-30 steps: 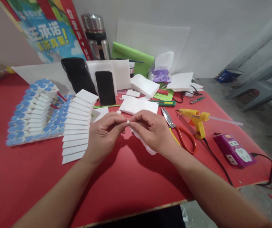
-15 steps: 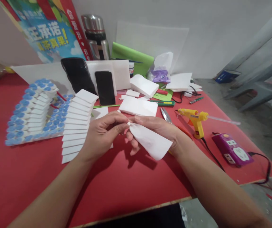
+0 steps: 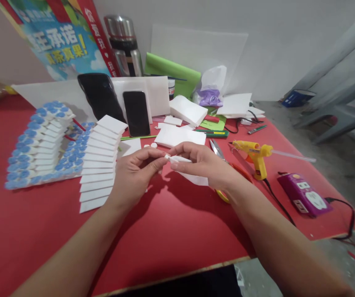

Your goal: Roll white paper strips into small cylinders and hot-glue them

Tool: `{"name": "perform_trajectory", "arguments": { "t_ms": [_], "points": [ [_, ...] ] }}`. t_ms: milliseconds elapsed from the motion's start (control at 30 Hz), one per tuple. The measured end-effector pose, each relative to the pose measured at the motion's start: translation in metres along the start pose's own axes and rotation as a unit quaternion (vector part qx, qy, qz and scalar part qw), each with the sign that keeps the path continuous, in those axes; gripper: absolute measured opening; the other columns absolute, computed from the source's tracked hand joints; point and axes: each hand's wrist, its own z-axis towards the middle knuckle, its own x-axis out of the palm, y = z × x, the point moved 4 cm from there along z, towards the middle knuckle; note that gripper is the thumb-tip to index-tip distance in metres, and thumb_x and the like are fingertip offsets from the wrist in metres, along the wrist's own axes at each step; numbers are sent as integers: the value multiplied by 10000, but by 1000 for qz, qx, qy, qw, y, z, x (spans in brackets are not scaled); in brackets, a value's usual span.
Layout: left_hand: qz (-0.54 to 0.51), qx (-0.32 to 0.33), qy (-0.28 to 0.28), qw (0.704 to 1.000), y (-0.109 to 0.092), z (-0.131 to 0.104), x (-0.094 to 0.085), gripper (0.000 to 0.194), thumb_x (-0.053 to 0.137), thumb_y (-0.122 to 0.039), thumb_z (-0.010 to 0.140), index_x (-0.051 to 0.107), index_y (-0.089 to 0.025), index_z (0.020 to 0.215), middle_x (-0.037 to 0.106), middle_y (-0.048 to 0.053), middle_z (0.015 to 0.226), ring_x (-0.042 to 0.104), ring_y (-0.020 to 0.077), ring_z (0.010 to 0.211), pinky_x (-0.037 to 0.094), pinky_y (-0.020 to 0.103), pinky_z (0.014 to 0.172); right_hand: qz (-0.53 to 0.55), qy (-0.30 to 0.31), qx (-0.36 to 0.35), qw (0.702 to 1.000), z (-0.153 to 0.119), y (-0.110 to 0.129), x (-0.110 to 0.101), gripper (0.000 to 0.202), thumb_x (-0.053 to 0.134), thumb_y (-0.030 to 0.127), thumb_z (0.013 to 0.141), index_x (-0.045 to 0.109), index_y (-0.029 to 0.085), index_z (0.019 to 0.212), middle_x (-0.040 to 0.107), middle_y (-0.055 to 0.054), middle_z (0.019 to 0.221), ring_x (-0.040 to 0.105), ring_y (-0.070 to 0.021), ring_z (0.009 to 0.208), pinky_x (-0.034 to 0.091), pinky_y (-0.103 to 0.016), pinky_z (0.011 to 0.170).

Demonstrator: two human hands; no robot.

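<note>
Between my two hands is a strip of white paper, rolled or twisted small at its left end. The thumb and fingertips of my left hand pinch that rolled end. My right hand closes around the loose part, and the rest of the strip shows below its palm. Small white rolls lie on the table just beyond my left fingers. A stack of white paper sits behind my hands.
Left stand a row of white tiles and a blue-and-white stepped piece. Scissors, a yellow glue gun and a purple power strip lie right on the red table. Two phones lean behind.
My right hand has turned and folded its fingers over the paper, which hung spread out before and is now mostly covered. My left hand keeps its pinch.
</note>
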Motion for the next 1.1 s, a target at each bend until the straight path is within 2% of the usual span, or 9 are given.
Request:
{"name": "perform_trajectory", "arguments": {
  "t_ms": [167, 233, 333, 433, 533, 633, 833, 1000, 1100],
  "points": [
    [-25, -35, -13, 999, 3, -3, 1, 134, 838, -315, 800, 783, -205, 854, 636, -15, 650, 538, 109, 595, 443, 236, 568, -95, -58, -38, 993, 0, 6, 5, 231, 722, 386, 876, 645, 173, 923, 651, -6, 872, 556, -140, 773, 432, -282, 691],
    [-26, -30, -16, 999, 2, -3, 2, 131, 835, -316, 806, 783, -205, 853, 645, -11, 660, 544, 113, 604, 453, 239, 576, -102, -81, -34, 991, 1, 4, 8, 230, 716, 392, 866, 632, 178, 870, 640, 3, 814, 542, -136, 734, 418, -275, 660],
    [-15, -16, -20, 1000, -1, -5, 3, 106, 817, -304, 826, 778, -208, 849, 647, -10, 662, 550, 122, 606, 470, 252, 582, -125, -146, -21, 981, 1, 0, 11, 217, 711, 370, 853, 601, 197, 782, 635, 13, 730, 532, -132, 671, 396, -265, 601],
    [13, 24, -43, 999, -4, -8, 4, 68, 798, -274, 845, 764, -216, 833, 678, -5, 724, 580, 134, 639, 502, 272, 612, -162, -195, -66, 965, -3, 3, 16, 209, 695, 306, 849, 567, 210, 713, 611, 24, 656, 508, -123, 611, 373, -260, 558],
    [43, 75, -79, 993, -7, -12, 3, 62, 783, -252, 862, 741, -222, 827, 704, 0, 821, 606, 135, 670, 530, 286, 653, -193, -195, -151, 950, -8, 12, 23, 149, 671, 255, 869, 615, 204, 741, 622, 23, 659, 496, -115, 595, 379, -259, 559],
    [77, 122, -82, 986, -11, -15, 3, 73, 747, -247, 904, 730, -232, 834, 697, -4, 836, 615, 136, 688, 537, 295, 674, -195, -182, -189, 945, -11, 16, 25, 130, 679, 258, 898, 670, 198, 784, 663, 13, 699, 519, -114, 608, 391, -254, 565],
    [174, 233, -81, 953, -19, -21, 5, 132, 689, -189, 944, 758, -246, 847, 748, 22, 887, 692, 194, 859, 563, 342, 796, -190, -191, -187, 945, -12, 13, 23, 129, 672, 262, 915, 716, 195, 814, 718, -7, 763, 565, -130, 654, 418, -256, 587],
    [240, 290, -82, 923, -20, -25, 10, 162, 665, -143, 939, 788, -232, 995, 784, 66, 1045, 723, 228, 995, 588, 367, 888, -179, -199, -170, 948, -12, 13, 21, 112, 684, 280, 907, 719, 197, 841, 732, -7, 770, 572, -132, 644, 445, -262, 600],
    [246, 306, -81, 916, -20, -26, 11, 195, 674, -124, 926, 793, -237, 1032, 791, 60, 1080, 727, 229, 1016, 590, 370, 918, -179, -203, -177, 946, -12, 14, 19, 104, 689, 288, 914, 725, 204, 865, 747, -9, 802, 605, -141, 684, 465, -267, 634]
  ]
}}
